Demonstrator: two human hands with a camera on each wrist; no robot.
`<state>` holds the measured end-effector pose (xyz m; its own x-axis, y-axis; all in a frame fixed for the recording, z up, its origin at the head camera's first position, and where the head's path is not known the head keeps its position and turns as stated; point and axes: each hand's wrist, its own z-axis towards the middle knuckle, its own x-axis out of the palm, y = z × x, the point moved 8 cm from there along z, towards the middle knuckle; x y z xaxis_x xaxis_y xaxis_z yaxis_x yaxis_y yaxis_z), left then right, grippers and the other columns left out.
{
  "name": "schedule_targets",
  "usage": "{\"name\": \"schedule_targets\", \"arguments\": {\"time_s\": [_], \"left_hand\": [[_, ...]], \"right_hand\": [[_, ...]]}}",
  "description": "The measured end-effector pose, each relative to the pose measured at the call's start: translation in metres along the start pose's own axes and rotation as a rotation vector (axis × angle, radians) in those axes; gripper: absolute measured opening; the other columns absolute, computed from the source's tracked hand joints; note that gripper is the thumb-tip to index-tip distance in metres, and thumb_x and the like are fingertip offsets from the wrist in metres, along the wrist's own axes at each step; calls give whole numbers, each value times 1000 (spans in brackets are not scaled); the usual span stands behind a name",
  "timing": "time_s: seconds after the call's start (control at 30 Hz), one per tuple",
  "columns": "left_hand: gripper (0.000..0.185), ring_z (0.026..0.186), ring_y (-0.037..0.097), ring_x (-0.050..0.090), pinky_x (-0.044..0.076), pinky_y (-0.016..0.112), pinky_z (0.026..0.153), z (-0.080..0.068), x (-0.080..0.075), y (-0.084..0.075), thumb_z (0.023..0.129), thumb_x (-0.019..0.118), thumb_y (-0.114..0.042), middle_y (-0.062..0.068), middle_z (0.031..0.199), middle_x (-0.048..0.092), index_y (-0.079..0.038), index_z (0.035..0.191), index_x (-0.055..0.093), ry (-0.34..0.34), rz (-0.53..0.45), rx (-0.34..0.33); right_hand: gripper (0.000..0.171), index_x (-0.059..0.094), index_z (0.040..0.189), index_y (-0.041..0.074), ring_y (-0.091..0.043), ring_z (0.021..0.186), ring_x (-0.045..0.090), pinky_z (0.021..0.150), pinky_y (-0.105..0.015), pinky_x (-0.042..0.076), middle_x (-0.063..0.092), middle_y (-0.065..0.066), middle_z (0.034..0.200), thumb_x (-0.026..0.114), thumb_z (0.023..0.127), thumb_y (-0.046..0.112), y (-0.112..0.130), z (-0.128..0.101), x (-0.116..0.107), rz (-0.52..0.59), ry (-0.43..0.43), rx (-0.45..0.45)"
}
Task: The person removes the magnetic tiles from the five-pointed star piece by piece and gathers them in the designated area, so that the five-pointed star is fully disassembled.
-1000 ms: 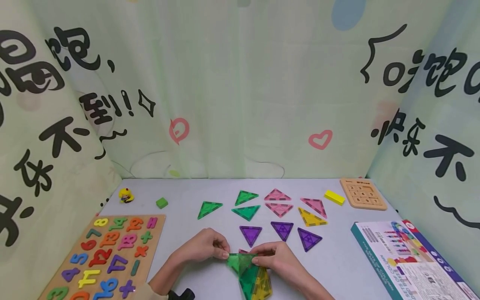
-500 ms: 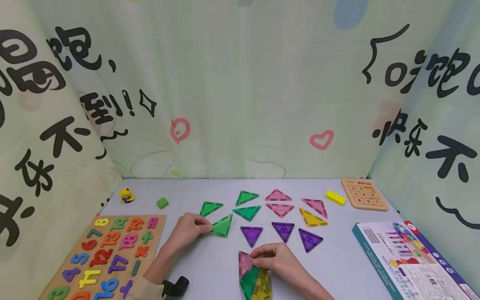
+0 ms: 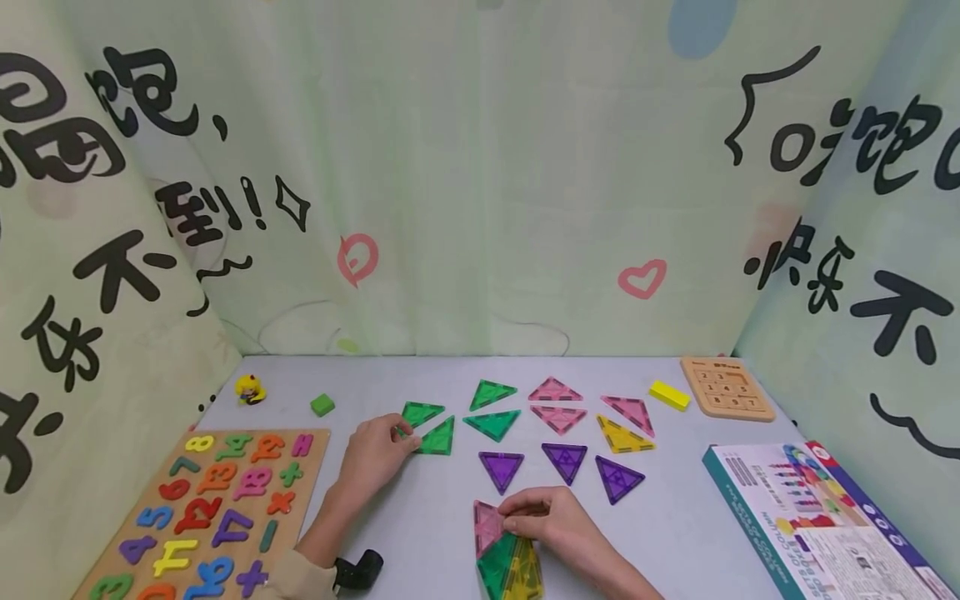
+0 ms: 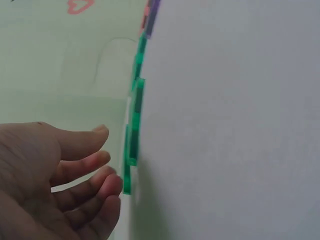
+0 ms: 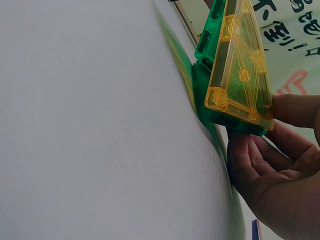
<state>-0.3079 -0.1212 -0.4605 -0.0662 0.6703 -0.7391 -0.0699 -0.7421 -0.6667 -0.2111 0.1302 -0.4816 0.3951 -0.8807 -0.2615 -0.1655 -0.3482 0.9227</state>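
Note:
My left hand [image 3: 378,454] lies on the grey table, its relaxed fingertips touching a green triangle tile [image 3: 438,437] that lies flat beside another green triangle [image 3: 420,412]. In the left wrist view the fingers [image 4: 95,172] hang loosely, right next to the green tile's edge [image 4: 131,150], gripping nothing. My right hand [image 3: 551,521] grips a joined cluster of tiles [image 3: 506,567] near the table's front edge: a pink tile [image 3: 487,525], a green one and a yellow one. In the right wrist view the yellow tile [image 5: 240,70] and the green tile [image 5: 210,105] stand tilted up over the curled fingers [image 5: 250,165].
Loose triangles lie mid-table: green [image 3: 492,423], pink [image 3: 555,390], yellow [image 3: 621,435], purple [image 3: 501,469]. A number puzzle board [image 3: 315,467] lies front left, a printed box [image 3: 720,467] front right. At the back are a wooden number puzzle [image 3: 726,387], a yellow block [image 3: 669,395] and a green block [image 3: 323,405].
My left hand pulled a green triangle off the cluster, carried it up and left, and laid it beside the other green triangles. My right hand stayed on the cluster.

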Motion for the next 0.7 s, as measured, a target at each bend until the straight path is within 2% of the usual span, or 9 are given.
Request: {"name": "schedule_targets", "arguments": {"time_s": [0.07,0.13,0.23,0.37,0.5,0.6,0.7], "left_hand": [[11,66,14,50,40,27,56,-4,-1,-6,86,77,-21,0,71,59,-12,90,72,29,-20,7],[9,68,14,50,41,27,56,-10,1,-13,86,77,-21,-1,73,58,-14,89,71,88,-51,27],[8,71,14,51,43,27,58,-20,11,-25,87,76,-23,-2,75,59,-16,89,72,225,-97,76],[14,73,13,54,46,25,60,-37,33,-42,88,75,-27,-4,79,64,-15,96,75,420,-139,163],[19,80,9,57,47,24,67,-51,52,-55,87,77,-30,-8,87,70,-17,102,77,571,-191,207],[15,84,5,59,48,23,72,-59,59,-61,87,77,-28,-11,90,73,-20,99,79,621,-213,233],[7,82,4,58,48,22,71,-62,60,-62,87,77,-24,-12,87,74,-20,91,80,615,-223,253]], "right_hand": [[28,75,108,9,-13,91,64,78,-27,50,75,-3,106,74,88,29,0,0,0,4,-2,3],[29,75,108,9,-13,90,63,77,-28,50,75,-3,106,74,88,30,1,1,1,8,-1,4],[29,75,108,9,-13,89,63,77,-27,50,75,-2,106,75,88,30,2,1,1,12,1,3],[28,75,108,10,-13,91,65,80,-27,51,75,-3,105,74,88,29,4,0,2,4,7,-20],[25,75,108,9,-13,95,66,82,-27,51,75,-3,106,73,89,26,6,-1,4,3,27,-43],[25,75,109,9,-14,95,66,83,-28,50,75,-4,105,73,89,25,7,-1,6,14,41,-50],[26,75,108,8,-14,94,66,82,-28,50,75,-4,104,73,89,25,7,-1,8,20,44,-59]]}}
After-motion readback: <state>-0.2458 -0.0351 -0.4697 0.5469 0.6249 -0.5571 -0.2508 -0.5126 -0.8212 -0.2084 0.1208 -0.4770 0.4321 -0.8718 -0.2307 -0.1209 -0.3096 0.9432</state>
